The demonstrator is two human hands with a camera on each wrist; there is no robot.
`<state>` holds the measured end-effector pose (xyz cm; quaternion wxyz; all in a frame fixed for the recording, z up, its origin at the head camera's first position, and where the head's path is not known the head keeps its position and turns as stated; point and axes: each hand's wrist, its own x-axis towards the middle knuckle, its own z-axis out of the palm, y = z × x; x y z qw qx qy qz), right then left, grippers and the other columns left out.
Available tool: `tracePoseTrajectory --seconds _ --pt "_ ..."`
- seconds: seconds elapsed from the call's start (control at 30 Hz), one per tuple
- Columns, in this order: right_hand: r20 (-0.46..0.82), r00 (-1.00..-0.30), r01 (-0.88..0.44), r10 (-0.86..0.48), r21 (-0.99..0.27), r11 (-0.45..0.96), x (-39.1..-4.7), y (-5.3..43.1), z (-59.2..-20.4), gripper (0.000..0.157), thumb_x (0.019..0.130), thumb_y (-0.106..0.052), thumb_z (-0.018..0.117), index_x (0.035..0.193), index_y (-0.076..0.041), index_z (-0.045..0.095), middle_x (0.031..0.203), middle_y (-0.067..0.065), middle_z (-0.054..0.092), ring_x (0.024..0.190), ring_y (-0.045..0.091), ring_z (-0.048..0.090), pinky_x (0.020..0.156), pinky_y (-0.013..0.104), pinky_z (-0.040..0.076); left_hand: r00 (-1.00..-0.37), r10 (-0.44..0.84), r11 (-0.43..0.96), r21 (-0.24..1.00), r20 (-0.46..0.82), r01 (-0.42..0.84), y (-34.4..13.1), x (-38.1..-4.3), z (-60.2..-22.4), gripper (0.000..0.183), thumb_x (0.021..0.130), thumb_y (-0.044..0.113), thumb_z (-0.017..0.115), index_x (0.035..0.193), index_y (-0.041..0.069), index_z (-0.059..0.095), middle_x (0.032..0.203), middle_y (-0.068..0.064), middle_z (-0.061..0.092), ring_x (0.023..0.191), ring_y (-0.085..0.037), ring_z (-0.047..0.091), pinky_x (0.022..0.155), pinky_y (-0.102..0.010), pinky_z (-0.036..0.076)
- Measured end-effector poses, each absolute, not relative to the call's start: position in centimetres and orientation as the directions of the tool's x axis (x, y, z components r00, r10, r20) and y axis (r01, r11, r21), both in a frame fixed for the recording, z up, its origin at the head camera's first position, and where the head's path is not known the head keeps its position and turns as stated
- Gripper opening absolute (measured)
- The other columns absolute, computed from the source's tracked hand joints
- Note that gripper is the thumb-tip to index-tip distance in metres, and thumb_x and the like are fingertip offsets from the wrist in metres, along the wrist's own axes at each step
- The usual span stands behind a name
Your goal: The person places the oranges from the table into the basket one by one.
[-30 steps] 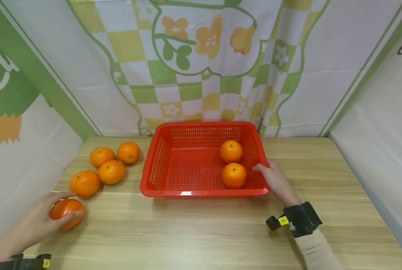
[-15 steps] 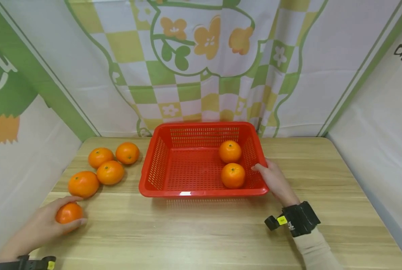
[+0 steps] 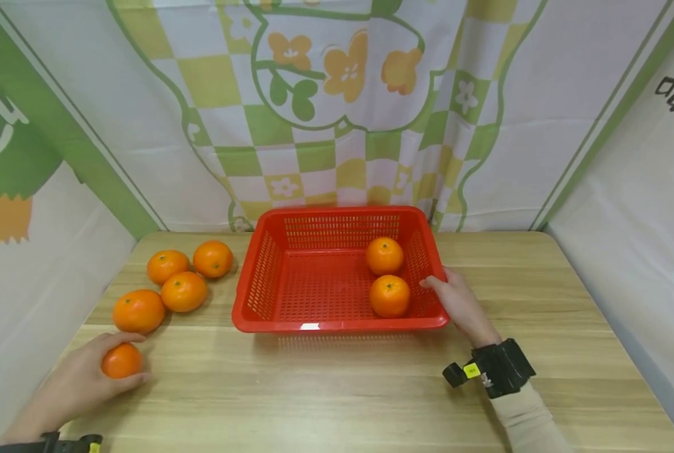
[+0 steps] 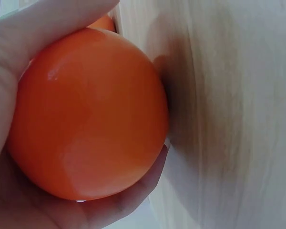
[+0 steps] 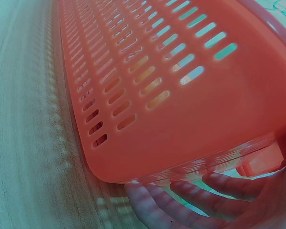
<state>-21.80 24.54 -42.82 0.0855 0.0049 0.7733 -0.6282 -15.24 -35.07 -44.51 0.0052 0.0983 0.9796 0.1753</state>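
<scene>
At the left of the table my left hand (image 3: 80, 382) is curled round a glossy orange (image 3: 122, 361). In the left wrist view that orange (image 4: 88, 114) lies between thumb and fingers, close to the tabletop; whether it touches the wood I cannot tell. A red plastic basket (image 3: 337, 325) with slotted walls stands mid-table. My right hand (image 3: 460, 303) grips its right rim, thumb over the inner side. In the right wrist view the fingers (image 5: 200, 198) lie against the outside of the basket wall (image 5: 219, 105). Two oranges, a rear one (image 3: 385, 256) and a front one (image 3: 390, 296), sit inside on the right.
Several more oranges lie left of the basket; the nearest orange (image 3: 139, 311) is just beyond my left hand, with another orange (image 3: 184, 292) beside it. A patterned curtain (image 3: 337, 145) hangs behind the wooden table (image 3: 325, 396). White cloth walls flank both sides.
My left hand has closed round the orange and moved slightly to the right with it. The right hand keeps its hold on the basket rim. The whole view has shifted slightly.
</scene>
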Motion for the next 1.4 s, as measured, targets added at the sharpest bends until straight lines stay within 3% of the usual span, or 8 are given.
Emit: tracePoseTrajectory --seconds 0.13,0.6,1.0,1.23,1.4 --pt "-0.130 -0.986 0.108 -0.101 -0.974 0.197 -22.0 24.7 -43.3 0.041 0.097 -0.014 0.044 0.134 0.003 0.039 0.123 0.029 0.053 0.095 0.039 0.061 0.075 0.044 0.055 -0.980 0.194 0.921 0.336 0.046 0.199 -34.9 -15.1 -44.5 0.070 0.068 0.059 0.073 0.116 0.009 0.058 0.115 -0.026 0.057 0.091 -0.037 0.056 0.068 -0.056 0.047" --pt "-0.134 -0.987 0.112 -0.087 -0.968 0.224 -22.0 24.6 -43.3 0.041 0.096 -0.015 0.044 0.133 0.003 0.041 0.120 0.027 0.056 0.092 0.035 0.062 0.073 0.040 0.056 -0.950 0.249 0.890 0.343 0.187 0.301 -34.4 -14.5 -45.4 0.059 0.064 0.046 0.082 0.108 0.013 0.061 0.106 -0.020 0.061 0.081 -0.031 0.056 0.061 -0.048 0.047" --pt "-0.127 -0.987 0.104 -0.101 -0.973 0.205 -21.9 24.7 -43.4 0.042 0.097 -0.015 0.045 0.135 0.002 0.038 0.123 0.027 0.054 0.094 0.036 0.062 0.075 0.044 0.055 -0.922 0.293 0.874 0.319 0.251 0.365 -33.6 -14.7 -45.0 0.055 0.060 0.043 0.085 0.102 0.015 0.063 0.099 -0.013 0.063 0.074 -0.023 0.056 0.056 -0.041 0.048" --pt "-0.125 -0.988 0.103 -0.091 -0.971 0.214 -21.9 24.7 -43.4 0.041 0.097 -0.015 0.044 0.134 0.002 0.039 0.121 0.027 0.055 0.093 0.036 0.062 0.076 0.044 0.055 -0.922 0.308 0.870 0.323 0.234 0.373 -32.5 -14.8 -44.1 0.054 0.064 0.044 0.083 0.104 0.014 0.062 0.106 -0.014 0.063 0.085 -0.029 0.056 0.065 -0.051 0.047" --pt "-0.121 -0.988 0.100 -0.092 -0.973 0.208 -21.9 24.7 -43.4 0.041 0.097 -0.015 0.044 0.134 0.003 0.040 0.121 0.028 0.055 0.093 0.038 0.062 0.074 0.044 0.056 -0.909 0.334 0.860 0.313 0.250 0.403 -31.5 -14.8 -43.5 0.054 0.065 0.043 0.083 0.104 0.014 0.062 0.107 -0.012 0.063 0.086 -0.028 0.057 0.065 -0.051 0.049"
